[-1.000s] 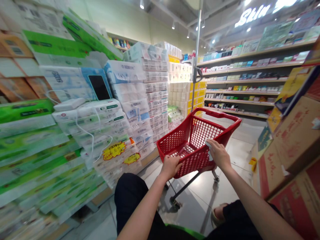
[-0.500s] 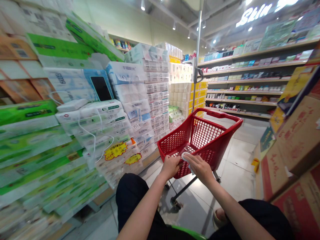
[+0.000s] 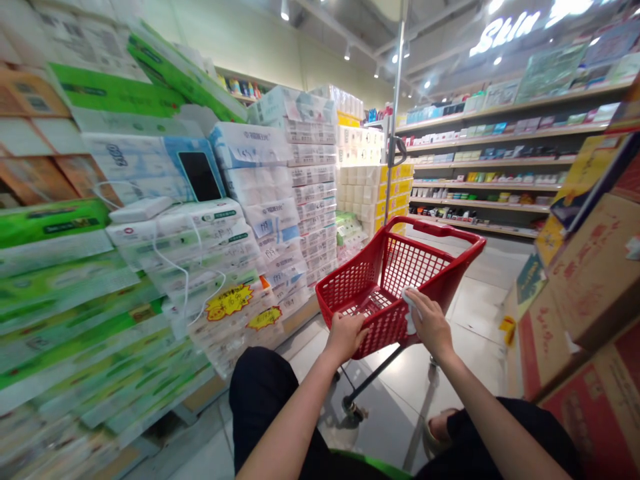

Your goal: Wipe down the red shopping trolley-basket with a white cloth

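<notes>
A red plastic shopping cart (image 3: 387,293) with a perforated basket stands in front of my knees. My left hand (image 3: 346,335) is closed over the basket's near rim, towards its left corner. Farther right along the same rim is my right hand (image 3: 429,325), its fingers pressing a white cloth (image 3: 410,313) against the edge. Part of the cloth hangs down the outside of the basket; the rest is hidden under the fingers. Through the basket's holes and open top, no goods can be made out.
Stacked tissue packs (image 3: 270,200) rise on the left, with a phone (image 3: 199,176), a white power bank (image 3: 141,209) and a looping cable on them. Cardboard boxes (image 3: 595,267) line the right side. A metal pole (image 3: 395,127) stands behind the cart, with shelves (image 3: 500,160) beyond.
My right hand has slid rightwards along the cart's rim with the white cloth, away from my left hand. My left hand stays at about the same spot on the rim.
</notes>
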Available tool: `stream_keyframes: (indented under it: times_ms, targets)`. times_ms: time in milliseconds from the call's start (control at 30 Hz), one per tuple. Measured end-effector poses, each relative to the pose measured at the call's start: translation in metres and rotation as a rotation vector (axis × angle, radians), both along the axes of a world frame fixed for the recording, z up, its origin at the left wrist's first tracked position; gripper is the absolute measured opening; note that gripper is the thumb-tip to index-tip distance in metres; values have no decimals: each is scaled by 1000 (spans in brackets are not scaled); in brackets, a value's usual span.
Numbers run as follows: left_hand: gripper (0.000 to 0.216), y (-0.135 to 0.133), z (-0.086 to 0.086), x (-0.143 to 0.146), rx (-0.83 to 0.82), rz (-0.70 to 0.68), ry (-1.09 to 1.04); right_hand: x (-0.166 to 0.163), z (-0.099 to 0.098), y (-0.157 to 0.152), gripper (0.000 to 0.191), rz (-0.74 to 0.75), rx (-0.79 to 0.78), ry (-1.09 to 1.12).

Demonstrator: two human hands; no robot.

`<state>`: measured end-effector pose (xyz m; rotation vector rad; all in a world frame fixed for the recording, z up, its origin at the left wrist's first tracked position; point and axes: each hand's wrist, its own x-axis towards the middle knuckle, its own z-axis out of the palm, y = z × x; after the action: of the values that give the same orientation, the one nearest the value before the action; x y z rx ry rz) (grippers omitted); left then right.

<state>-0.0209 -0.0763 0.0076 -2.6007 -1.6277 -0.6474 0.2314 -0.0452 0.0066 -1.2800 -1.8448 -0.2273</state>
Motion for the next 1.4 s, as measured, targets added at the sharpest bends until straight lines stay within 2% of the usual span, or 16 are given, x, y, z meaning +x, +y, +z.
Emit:
stream_keyframes:
  times_ms: [167,267,367,533,633,733,900,1000,1100,1267,1333,1400]
  targets:
    - [13,-1,1,-1,18,4,-1,-53,-13,-33,53,178,-21,-78]
    - [14,-1,2,-3,13,-8,1,-53,-10,-31,56,230,-8,-187]
    - [14,-1,2,-3,8,-1,4,-24,-3,-13,54,195,17,-276]
    - [17,-1,0,2,20,-2,24,50,15,20,50,-98,4,-265]
    - [18,-2,-1,6,23,1,37,74,24,29,50,-198,-11,-263]
    - [18,-2,-2,7,27,5,31,64,21,22,51,-196,-23,-221]
    - [12,-2,0,-1,2,-27,-15,11,2,-10,53,34,-14,-204]
    - [8,0,5,-13,-42,-53,-31,-1,1,-15,56,98,-1,-264]
    - [7,4,11,-30,-86,-66,-35,12,13,-5,56,38,0,-338]
    - [13,8,19,-55,-121,-72,50,40,31,10,55,-126,17,-290]
    - [23,8,18,-53,-93,-25,104,36,30,7,56,-119,7,-287]
    - [39,9,17,-39,-33,33,148,22,25,0,59,-90,4,-276]
